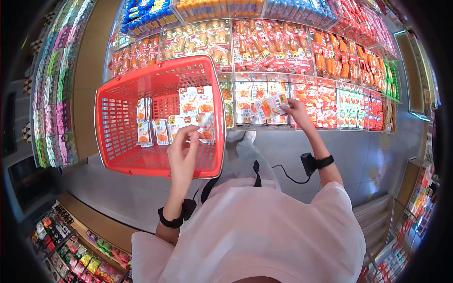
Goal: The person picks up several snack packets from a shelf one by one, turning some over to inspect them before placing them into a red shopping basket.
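My right hand (297, 113) pinches the right end of a white and orange snack packet (271, 106). It holds the packet tilted above a clear bin (250, 123) with similar packets, whose lower layers are partly covered. Inside the red shopping basket (160, 170), my left hand (183, 153) has its thumb and fingers closed at the left edge of another snack packet (206, 128). Around it in the basket, several matching packets stand or lean in groups, such as the upright packet (188, 101) at the back and the stack (146, 133) on the left.
Behind the basket rise tiered clear bins of sausages (272, 43) and other wrapped snacks (148, 13). A shelf of packaged goods (59, 85) runs along the left. More snack racks (82, 247) stand at lower left. Grey floor (325, 160) lies between the displays.
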Action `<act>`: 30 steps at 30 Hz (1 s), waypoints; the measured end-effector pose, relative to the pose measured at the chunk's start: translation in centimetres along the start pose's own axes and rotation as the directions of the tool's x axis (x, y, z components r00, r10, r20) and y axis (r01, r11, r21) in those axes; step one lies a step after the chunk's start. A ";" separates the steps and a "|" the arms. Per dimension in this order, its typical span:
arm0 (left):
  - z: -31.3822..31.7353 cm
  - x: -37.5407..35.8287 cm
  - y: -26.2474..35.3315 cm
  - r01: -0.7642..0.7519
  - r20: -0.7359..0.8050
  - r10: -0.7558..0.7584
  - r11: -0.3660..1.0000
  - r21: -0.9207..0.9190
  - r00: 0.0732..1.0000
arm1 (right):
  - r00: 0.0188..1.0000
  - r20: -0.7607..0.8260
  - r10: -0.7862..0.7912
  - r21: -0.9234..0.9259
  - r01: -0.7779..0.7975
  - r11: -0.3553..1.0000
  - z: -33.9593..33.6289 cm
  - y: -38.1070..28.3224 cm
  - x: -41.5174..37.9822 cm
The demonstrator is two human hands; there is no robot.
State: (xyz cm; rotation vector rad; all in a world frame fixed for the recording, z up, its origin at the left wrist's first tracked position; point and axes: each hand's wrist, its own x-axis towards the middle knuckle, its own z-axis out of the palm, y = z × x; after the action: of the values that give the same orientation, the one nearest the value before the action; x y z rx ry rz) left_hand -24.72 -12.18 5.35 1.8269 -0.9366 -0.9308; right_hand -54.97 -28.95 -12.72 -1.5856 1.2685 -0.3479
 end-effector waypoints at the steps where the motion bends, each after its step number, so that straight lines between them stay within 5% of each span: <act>1: 0.1 0.1 0.1 -0.015 0.034 0.017 0.999 -0.038 0.999 | 0.999 0.004 0.054 0.245 -0.053 0.968 -1.7 -2.2 -1.4; 2: 0.2 0.3 0.3 -0.029 0.070 0.035 0.997 -0.076 0.997 | 0.997 0.012 0.071 0.415 -0.069 0.907 -2.8 -6.7 -3.3; 8: 1.2 0.9 2.8 -0.066 0.302 0.141 0.967 -0.245 0.943 | 0.974 0.215 -0.076 0.375 -0.011 0.927 -5.0 -17.6 -8.0; 12: 1.4 0.9 4.9 0.170 0.556 0.067 0.916 -0.364 0.829 | 0.951 0.292 -0.107 0.302 0.015 0.953 -3.3 -22.8 -8.7; 15: 0.7 0.6 5.0 0.177 0.584 0.057 0.925 -0.337 0.810 | 0.936 0.264 -0.232 0.336 0.136 0.932 -1.4 -23.5 -7.6; 19: -0.7 0.3 5.0 0.121 0.476 0.107 0.898 -0.423 0.873 | 0.966 0.194 -0.172 0.608 0.019 0.793 0.6 -24.7 -7.0; 30: -4.1 0.1 3.0 0.025 0.326 0.140 0.891 -0.454 0.935 | 0.940 0.293 -0.173 0.544 -0.016 0.839 4.8 -25.7 -7.7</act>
State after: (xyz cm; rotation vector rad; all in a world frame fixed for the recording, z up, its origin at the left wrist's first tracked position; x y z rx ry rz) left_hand -21.80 -11.90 9.46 1.2507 -0.8866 -1.3415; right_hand -40.52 -22.12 9.31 -1.1446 0.7505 -0.4271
